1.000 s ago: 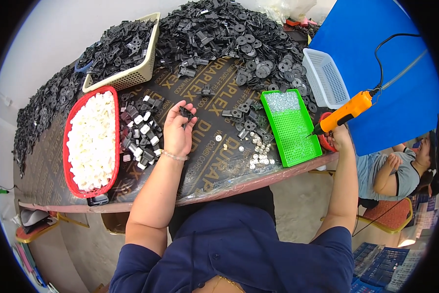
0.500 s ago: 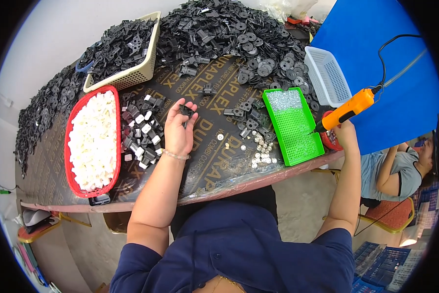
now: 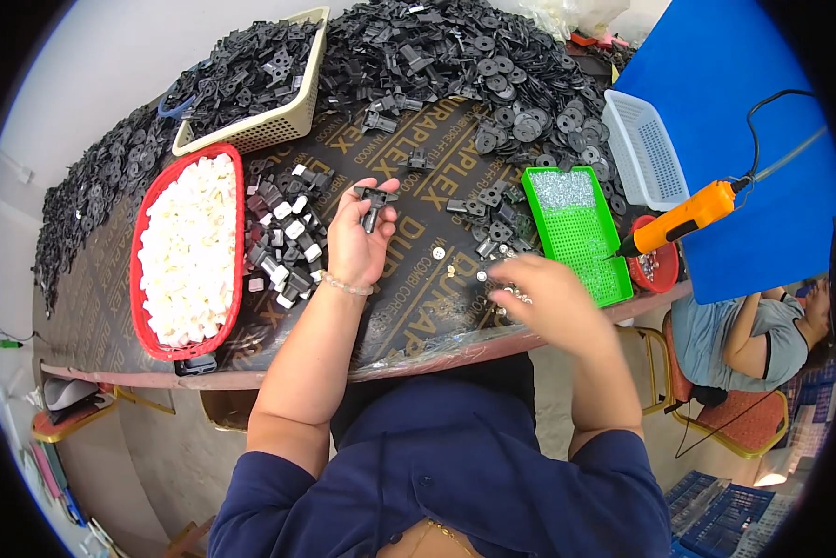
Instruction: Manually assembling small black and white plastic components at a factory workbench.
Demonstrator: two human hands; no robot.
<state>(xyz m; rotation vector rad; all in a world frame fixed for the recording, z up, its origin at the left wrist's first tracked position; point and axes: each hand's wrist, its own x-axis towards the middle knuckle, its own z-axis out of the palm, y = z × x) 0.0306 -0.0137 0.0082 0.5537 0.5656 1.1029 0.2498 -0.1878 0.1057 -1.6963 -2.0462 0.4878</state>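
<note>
My left hand (image 3: 360, 244) is closed on a black plastic bracket (image 3: 375, 206), which stands up from the fingers over the middle of the table. Over by the small round white caps (image 3: 482, 276), my right hand (image 3: 557, 302) reaches down with thumb and fingers apart, nothing visible between them. It hides part of that cluster. An orange electric screwdriver (image 3: 686, 223) hangs unheld from its cord, its tip above a green tray (image 3: 567, 219) holding small silver screws (image 3: 564, 189). Black parts (image 3: 492, 216) lie loose left of the tray.
To the left stands a red basket (image 3: 238, 279) full of white blocks, beside black pieces with white caps (image 3: 292, 237). A beige basket (image 3: 287, 121) and heaps of black parts (image 3: 408, 60) fill the back. A red bowl (image 3: 664, 265), white basket (image 3: 655, 167) and blue panel (image 3: 715, 112) flank the right.
My right hand has let go of the screwdriver and moved left to the white caps. The bracket in my left hand now stands more in sight. The whole view has shifted slightly.
</note>
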